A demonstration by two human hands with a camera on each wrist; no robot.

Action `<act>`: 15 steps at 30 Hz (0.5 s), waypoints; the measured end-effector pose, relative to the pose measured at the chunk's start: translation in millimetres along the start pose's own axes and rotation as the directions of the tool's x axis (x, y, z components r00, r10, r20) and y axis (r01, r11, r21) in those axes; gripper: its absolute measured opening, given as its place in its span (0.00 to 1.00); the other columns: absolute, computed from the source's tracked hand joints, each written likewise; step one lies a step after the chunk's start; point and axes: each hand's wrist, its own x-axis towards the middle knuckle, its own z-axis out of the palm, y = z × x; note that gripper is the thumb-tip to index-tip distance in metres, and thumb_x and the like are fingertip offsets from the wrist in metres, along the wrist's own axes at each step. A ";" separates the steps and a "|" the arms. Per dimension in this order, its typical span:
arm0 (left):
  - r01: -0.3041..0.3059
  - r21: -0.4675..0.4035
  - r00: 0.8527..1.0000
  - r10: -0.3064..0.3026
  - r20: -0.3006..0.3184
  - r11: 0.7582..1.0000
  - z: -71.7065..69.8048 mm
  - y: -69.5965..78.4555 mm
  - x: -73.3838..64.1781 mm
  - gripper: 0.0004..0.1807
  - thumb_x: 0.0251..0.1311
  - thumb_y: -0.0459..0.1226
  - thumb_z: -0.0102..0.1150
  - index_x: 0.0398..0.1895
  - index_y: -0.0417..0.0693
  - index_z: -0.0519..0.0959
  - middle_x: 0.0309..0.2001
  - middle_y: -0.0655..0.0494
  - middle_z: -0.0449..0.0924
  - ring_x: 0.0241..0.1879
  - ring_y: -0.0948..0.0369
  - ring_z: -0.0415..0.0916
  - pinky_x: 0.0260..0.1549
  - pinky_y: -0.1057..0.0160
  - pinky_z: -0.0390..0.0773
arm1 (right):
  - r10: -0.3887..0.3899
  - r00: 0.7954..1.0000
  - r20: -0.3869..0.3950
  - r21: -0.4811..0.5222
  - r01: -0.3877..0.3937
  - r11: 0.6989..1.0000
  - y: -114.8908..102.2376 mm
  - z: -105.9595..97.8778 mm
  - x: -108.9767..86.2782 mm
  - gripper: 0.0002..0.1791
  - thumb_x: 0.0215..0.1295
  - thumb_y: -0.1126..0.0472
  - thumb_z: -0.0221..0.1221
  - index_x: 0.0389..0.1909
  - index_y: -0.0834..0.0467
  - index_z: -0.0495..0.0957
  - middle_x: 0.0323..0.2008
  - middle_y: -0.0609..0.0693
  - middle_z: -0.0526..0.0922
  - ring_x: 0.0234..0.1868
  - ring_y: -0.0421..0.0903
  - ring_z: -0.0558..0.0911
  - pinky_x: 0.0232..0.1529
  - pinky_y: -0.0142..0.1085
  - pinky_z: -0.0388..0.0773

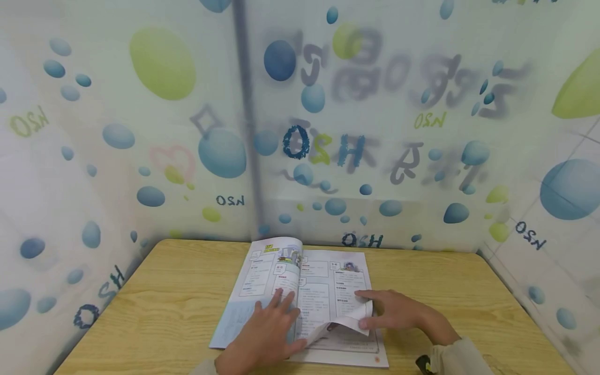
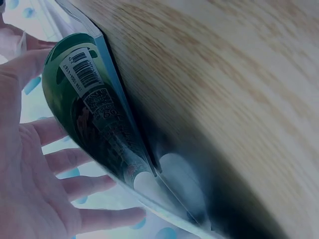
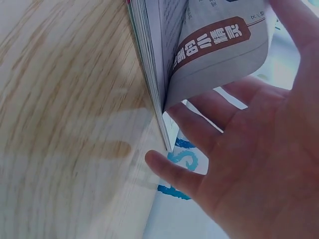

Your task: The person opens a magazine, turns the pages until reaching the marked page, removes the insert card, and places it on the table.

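A printed book (image 1: 236,325) lies spread out on the wooden table, its pages full of text boxes and small pictures. Across its left side and fold rests my left hand (image 1: 268,330), fingers spread. In the left wrist view the green back cover (image 2: 75,107) with a barcode bows up from the table beside that hand. My right hand (image 1: 398,310) pinches the right-hand page (image 1: 352,319) at its outer edge, between thumb and fingers. That page's lower corner is lifted and curled, baring part of the page beneath (image 1: 347,357). Its underside shows a red title band (image 3: 212,40) in the right wrist view.
The wooden table (image 1: 154,297) extends to both sides of the book. Behind it and along both sides hangs a pale curtain (image 1: 183,135) printed with blue and green drops. A small dark object (image 1: 424,363) shows beside the right sleeve.
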 end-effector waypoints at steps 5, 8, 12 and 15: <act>-0.074 0.024 0.994 0.076 -0.072 0.997 2.5 -1.5 -0.1 0.37 0.60 0.60 0.60 0.69 0.55 0.70 0.69 0.46 0.68 0.67 0.43 0.66 0.52 0.33 0.72 | -0.073 0.996 -0.045 0.022 0.074 0.997 -2.0 -0.7 -0.5 0.37 0.69 0.43 0.58 0.70 0.63 0.66 0.66 0.66 0.70 0.68 0.70 0.65 0.63 0.68 0.60; -0.146 0.026 0.981 0.148 -0.124 0.989 2.8 -1.9 -0.2 0.43 0.59 0.57 0.64 0.76 0.59 0.59 0.73 0.46 0.62 0.70 0.46 0.62 0.56 0.35 0.71 | -0.083 0.994 -0.068 0.027 0.085 0.996 -3.9 -0.8 -0.7 0.35 0.72 0.45 0.55 0.71 0.62 0.65 0.66 0.64 0.71 0.69 0.70 0.64 0.64 0.67 0.60; -0.263 0.066 0.941 0.271 -0.202 0.962 2.3 -1.8 0.4 0.50 0.56 0.53 0.69 0.79 0.64 0.52 0.78 0.50 0.53 0.75 0.50 0.54 0.61 0.40 0.69 | -0.040 0.996 -0.084 0.045 0.043 0.998 -7.7 -1.0 -1.3 0.32 0.76 0.44 0.47 0.72 0.59 0.65 0.67 0.61 0.72 0.69 0.68 0.65 0.63 0.67 0.61; -0.342 0.143 0.892 0.369 -0.262 0.929 3.0 -1.7 1.5 0.51 0.54 0.50 0.71 0.79 0.64 0.54 0.79 0.52 0.50 0.76 0.52 0.50 0.66 0.46 0.65 | -0.017 0.996 -0.091 0.084 0.024 0.996 -10.7 -1.4 -2.1 0.31 0.79 0.44 0.40 0.73 0.59 0.64 0.69 0.61 0.69 0.71 0.67 0.63 0.64 0.67 0.59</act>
